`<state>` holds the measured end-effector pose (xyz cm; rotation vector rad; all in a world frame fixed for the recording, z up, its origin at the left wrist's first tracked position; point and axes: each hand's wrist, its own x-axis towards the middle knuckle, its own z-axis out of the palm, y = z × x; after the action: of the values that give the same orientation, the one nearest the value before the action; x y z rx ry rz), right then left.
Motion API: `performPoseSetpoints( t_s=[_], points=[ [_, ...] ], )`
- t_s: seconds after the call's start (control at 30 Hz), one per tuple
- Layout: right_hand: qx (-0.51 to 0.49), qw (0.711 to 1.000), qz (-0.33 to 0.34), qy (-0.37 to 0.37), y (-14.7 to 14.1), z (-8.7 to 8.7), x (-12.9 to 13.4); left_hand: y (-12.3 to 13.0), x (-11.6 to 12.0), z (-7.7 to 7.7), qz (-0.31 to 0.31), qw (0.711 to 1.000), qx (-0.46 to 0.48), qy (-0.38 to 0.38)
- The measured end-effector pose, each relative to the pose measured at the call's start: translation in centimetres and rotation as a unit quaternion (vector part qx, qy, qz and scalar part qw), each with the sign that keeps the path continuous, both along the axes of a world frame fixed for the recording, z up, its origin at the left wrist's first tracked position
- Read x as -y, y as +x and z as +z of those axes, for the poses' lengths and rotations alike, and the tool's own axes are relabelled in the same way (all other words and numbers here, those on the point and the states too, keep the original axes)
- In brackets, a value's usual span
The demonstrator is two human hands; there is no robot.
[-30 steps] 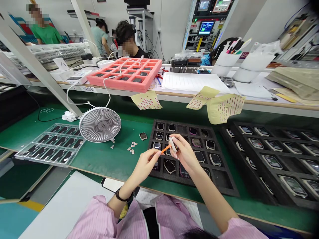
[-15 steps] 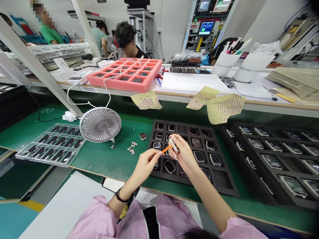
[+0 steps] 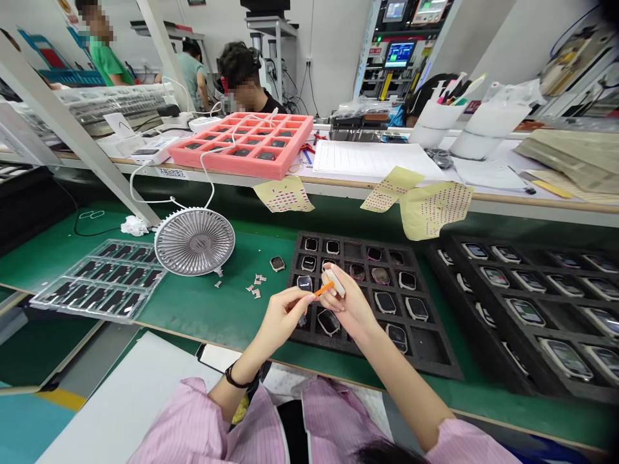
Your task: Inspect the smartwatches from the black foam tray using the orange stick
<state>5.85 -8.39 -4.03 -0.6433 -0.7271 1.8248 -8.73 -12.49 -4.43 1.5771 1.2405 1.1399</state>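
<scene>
Between the fingertips of my left hand (image 3: 285, 314) is a thin orange stick (image 3: 324, 289), its far end against a smartwatch (image 3: 337, 284). That watch, with a pale case, is gripped in my right hand (image 3: 355, 309), tilted on edge; its face is turned out of sight. Beneath both hands lies a black foam tray (image 3: 438, 345) with several smartwatches in its pockets, some with lit screens. A single watch (image 3: 277, 263) rests on the green bench to the left of the tray. Small metallic pieces (image 3: 256, 293) are scattered near it.
A round grey fan (image 3: 195, 241) stands left of the small pieces, beside a clear plastic tray (image 3: 97, 277) of dark parts. More foam trays of watches (image 3: 522, 316) are stacked at right. A pink foam tray (image 3: 275, 169) sits on the shelf above. Co-workers are behind it.
My right hand has turned the watch slightly and shifted a little downward. The orange stick stays against the watch. In the background, a person in green has moved to the right.
</scene>
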Motion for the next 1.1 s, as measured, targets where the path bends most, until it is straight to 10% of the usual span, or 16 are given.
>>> performPoseSetpoints(
  t_s=[0.23,0.73,0.9,1.1],
  points=[
    [-0.105,0.989,0.072,-0.071,-0.8,0.1,0.2,0.6,-0.1,-0.9,0.001,0.996,0.085,-0.031],
    [0.136,0.980,-0.139,0.029,-3.7,-2.2,2.7,0.6,0.6,-1.7,0.030,0.993,0.102,-0.044],
    [0.130,0.961,-0.237,0.051,-0.9,-1.7,1.0,-6.9,2.9,-1.2,0.228,0.974,0.004,0.005],
    [0.180,0.979,-0.086,-0.037,2.6,-2.7,0.7,-23.3,3.5,-0.9,0.549,0.770,-0.317,-0.077]
  ],
)
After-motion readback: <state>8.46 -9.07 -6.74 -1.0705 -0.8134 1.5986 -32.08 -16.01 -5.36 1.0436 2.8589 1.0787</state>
